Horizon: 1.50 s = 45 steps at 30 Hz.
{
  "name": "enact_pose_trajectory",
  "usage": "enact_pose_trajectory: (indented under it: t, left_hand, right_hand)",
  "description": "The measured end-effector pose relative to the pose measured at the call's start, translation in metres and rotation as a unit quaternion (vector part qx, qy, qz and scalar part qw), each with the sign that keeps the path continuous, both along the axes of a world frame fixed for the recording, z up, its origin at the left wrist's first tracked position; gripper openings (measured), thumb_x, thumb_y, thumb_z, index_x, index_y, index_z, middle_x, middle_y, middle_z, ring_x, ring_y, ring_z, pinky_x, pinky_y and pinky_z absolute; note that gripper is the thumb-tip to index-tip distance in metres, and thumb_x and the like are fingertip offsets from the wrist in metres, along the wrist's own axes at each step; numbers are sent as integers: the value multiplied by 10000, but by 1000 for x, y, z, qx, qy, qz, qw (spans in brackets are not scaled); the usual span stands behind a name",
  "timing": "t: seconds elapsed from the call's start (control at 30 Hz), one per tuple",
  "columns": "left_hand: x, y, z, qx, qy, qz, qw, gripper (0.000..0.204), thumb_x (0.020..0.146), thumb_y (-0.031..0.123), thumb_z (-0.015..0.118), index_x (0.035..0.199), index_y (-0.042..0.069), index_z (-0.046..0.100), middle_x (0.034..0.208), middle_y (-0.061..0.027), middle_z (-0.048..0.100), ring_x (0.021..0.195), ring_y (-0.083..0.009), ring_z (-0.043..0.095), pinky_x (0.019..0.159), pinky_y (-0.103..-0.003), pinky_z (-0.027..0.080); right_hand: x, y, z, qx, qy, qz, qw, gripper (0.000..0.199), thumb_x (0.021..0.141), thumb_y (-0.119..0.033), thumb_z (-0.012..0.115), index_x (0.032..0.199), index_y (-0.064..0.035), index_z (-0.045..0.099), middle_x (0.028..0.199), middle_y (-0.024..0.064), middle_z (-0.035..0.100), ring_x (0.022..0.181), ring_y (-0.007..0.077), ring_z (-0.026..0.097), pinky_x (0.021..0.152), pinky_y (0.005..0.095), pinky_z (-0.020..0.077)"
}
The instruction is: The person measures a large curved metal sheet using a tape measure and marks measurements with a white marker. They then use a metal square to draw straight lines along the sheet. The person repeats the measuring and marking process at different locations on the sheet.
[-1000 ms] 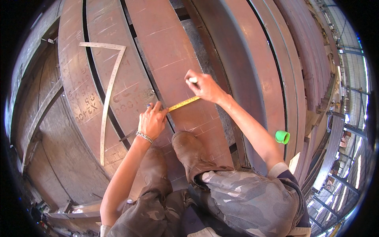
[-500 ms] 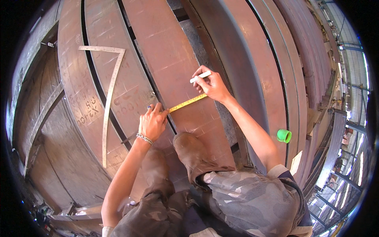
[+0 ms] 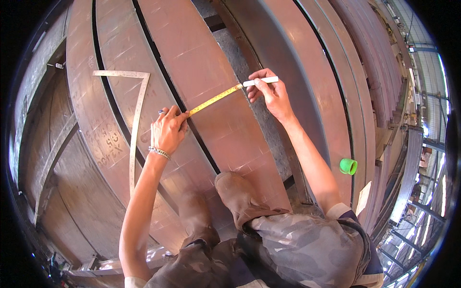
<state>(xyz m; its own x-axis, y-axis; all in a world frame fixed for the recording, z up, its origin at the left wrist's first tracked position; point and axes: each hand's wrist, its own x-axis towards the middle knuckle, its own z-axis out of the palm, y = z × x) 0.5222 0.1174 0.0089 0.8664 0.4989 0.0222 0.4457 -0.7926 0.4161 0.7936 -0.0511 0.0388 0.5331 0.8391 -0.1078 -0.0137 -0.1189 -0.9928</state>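
Note:
A yellow tape measure (image 3: 214,99) lies stretched across a long rust-brown steel plate (image 3: 201,62). My left hand (image 3: 168,130), with a ring and a bracelet, pins the tape's near end at the plate's left edge, beside a dark gap. My right hand (image 3: 269,93) holds a white marker (image 3: 260,81) at the tape's far end, near the plate's right edge; whether it also holds the tape I cannot tell. I am crouched on the plate, with my brown boots (image 3: 235,197) below my hands.
A large metal square (image 3: 136,115) lies on the neighbouring plate (image 3: 96,96) to the left, which bears chalk marks. More long steel plates (image 3: 336,62) run to the right. A green roll (image 3: 348,166) sits at right. A workshop hall shows at the right rim.
My right hand has moved right along the plate, away from my left hand, and more tape is drawn out between them. The left hand has stayed at the plate's left edge.

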Motion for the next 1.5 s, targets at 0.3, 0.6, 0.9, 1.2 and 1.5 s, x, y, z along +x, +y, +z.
enact_pose_trajectory:
  t: [0.3, 0.6, 0.9, 1.2, 1.5]
  left_hand:
    - [12, 14, -14, -3, -10, 3, 1000, 228, 817, 90, 721, 1032, 138, 781, 974, -37, 631, 960, -260, 643, 699, -430, 595]
    - [11, 30, -20, 12, -16, -16, 1000, 238, 830, 88, 711, 1048, 155, 781, 981, -23, 636, 946, -247, 636, 667, -419, 596]
    - [10, 31, -20, 17, -11, -18, 1000, 179, 851, 106, 717, 1016, 140, 777, 970, -17, 635, 932, -237, 633, 652, -414, 596]
    - [12, 30, -18, 24, -4, -13, 1000, 135, 865, 117, 713, 986, 136, 770, 955, -23, 636, 927, -243, 641, 646, -415, 597]
    - [12, 33, -17, -2, 5, -11, 1000, 175, 859, 122, 711, 1021, 142, 774, 972, -26, 633, 914, -256, 648, 659, -425, 585]
  right_hand:
    - [3, 1, -13, -22, 26, 7, 999, 150, 1052, -177, 578, 1043, -35, 624, 859, 57, 680, 742, 97, 657, 655, 265, 568]
    - [5, 2, -19, -29, 29, 9, 999, 162, 1050, -160, 565, 1061, -12, 629, 866, 83, 686, 748, 124, 670, 649, 278, 573]
    - [2, 13, -22, -23, 43, 26, 998, 142, 1048, -188, 590, 1037, -55, 638, 856, 49, 693, 735, 92, 666, 648, 247, 561]
    - [1, 59, -36, -102, -6, 156, 982, 168, 1059, -167, 518, 968, -51, 598, 824, 33, 663, 701, 74, 626, 609, 240, 524]
    - [13, 117, -54, -192, -110, 283, 933, 228, 1005, -217, 565, 893, -22, 604, 731, 66, 670, 629, 109, 608, 581, 289, 491]
